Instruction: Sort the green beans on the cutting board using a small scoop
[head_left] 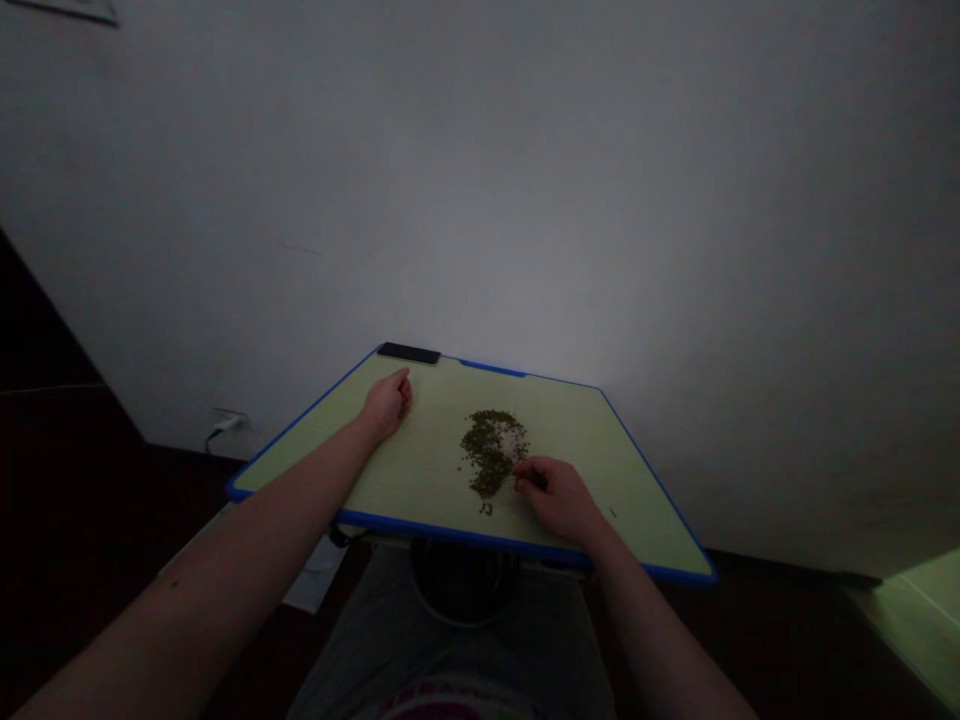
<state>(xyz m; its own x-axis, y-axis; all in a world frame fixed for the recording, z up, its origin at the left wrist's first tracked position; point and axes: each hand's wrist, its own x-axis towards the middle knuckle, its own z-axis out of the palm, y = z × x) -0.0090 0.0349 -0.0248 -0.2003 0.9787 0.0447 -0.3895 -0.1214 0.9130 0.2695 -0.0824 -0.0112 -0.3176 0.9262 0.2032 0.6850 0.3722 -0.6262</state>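
A loose pile of small green beans (487,440), mung beans by their look, lies on a pale yellow-green tabletop (427,470) with a blue edge. On the pile's right side is a patch of pale grains (511,441), too small to name. My right hand (559,494) is at the pile's lower right edge, thumb and forefinger pinched together; what is between the fingertips is too small to make out. To the left of the pile, my left hand (388,404) rests at the tabletop with fingers curled closed. Its palm is hidden, so any contents do not show.
A flat black phone-like object (409,353) lies at the far left corner. A small dark sliver (613,512) is right of my right hand. Below the near edge, a dark round bowl (465,585) sits between my legs. A wall (525,200) stands behind the table.
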